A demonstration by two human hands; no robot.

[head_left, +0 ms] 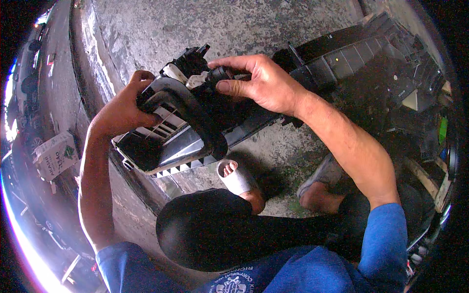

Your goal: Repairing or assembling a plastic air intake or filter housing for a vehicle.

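Note:
In front of me is a long black plastic housing (188, 146) with a slatted opening (172, 124), tilted above the floor. A thick, bent black tube (195, 110) arches over its near end. My left hand (124, 107) is curled round the housing's left end, beside the slats, with fingertips partly hidden behind it. The thumb and index finger of my right hand (271, 85) pinch a short black cylindrical part (220, 74) on top of the housing. Next to that part are white plastic pieces (195, 80) and a dark bracket-like piece (191, 59).
A larger ribbed black plastic part (337, 63) lies at the right, with more dark parts (410, 83) and wood strips (422, 178) beyond. A white carton (56, 155) sits at the left near parked vehicles (31, 83). My sandalled feet (237, 177) rest on stained concrete (146, 29).

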